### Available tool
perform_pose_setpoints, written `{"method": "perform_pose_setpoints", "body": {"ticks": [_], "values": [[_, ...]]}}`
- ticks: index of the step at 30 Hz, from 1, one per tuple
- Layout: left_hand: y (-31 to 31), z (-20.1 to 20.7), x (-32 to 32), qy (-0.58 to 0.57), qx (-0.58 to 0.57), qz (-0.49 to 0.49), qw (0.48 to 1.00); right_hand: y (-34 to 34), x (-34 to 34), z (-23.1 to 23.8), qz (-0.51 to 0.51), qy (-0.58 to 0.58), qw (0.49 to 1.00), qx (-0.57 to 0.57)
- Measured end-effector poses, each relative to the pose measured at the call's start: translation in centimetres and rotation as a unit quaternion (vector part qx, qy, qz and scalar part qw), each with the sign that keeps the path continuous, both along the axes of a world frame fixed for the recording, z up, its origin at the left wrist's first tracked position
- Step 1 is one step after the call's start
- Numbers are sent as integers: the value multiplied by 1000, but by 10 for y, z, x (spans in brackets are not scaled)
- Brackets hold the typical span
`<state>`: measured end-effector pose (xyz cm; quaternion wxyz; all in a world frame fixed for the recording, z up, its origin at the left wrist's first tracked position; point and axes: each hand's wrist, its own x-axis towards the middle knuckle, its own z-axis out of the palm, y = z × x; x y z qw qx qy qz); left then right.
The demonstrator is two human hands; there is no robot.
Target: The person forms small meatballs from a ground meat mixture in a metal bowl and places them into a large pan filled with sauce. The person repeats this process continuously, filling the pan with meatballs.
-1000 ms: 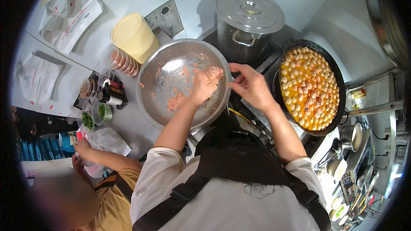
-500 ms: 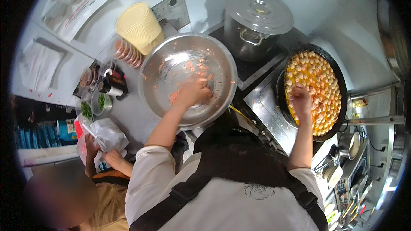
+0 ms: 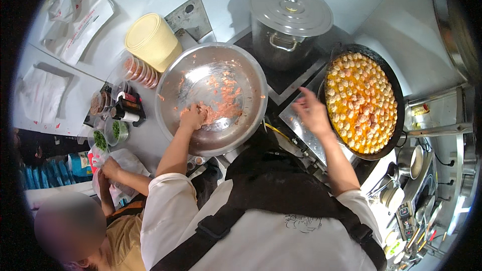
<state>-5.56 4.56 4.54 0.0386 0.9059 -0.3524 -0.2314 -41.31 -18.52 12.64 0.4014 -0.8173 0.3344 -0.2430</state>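
While the right hand (image 3: 312, 113) was held over the pan half a second ago, it is now seen between the bowl (image 3: 173, 78) and the pan (image 3: 393, 78), raised above the flat metal top (image 3: 293, 120) just right of the bowl. Meanwhile, the left hand (image 3: 193, 115) has been shifted from the middle of the bowl to the near left part of its inside. From this it may be judged that a visit to the pan has been completed, and that the minced meat (image 3: 228, 103) is being worked again by the left hand. By the right hand nothing is visibly gripped: its fingers are parted, with no meat made out among them. By the left hand the meat is touched with bent fingers, but whether a lump is closed inside them cannot be told, since the palm is turned away. Most of the meat is spread to the right of the left fingers, across the middle of the bowl, with smears left higher up its wall; none of it is within touch of the right hand, which is held outside the bowl. Well to the right of the bowl, the pan is crowded with small meatballs (image 3: 359, 103) in orange liquid, and behind the bowl, to its right, a lidded pot (image 3: 281, 45) is placed.
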Motion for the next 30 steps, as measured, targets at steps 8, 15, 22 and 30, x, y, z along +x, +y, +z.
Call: {"method": "perform_pose_setpoints", "body": {"ticks": [8, 15, 22, 30], "values": [[-66, -18, -70, 48, -211, 135, 967, 57, 131, -40, -27, 44, 992, 114], [-112, -39, -92, -28, -346, -26, 938, 73, 130, -40, -49, 36, 986, 155], [-105, 34, -78, 294, -532, 141, 781, 62, 116, -31, 1, 55, 989, 137], [-70, 113, -64, 555, -591, 174, 559, 51, 61, -12, 18, 1, 918, 397]]}}
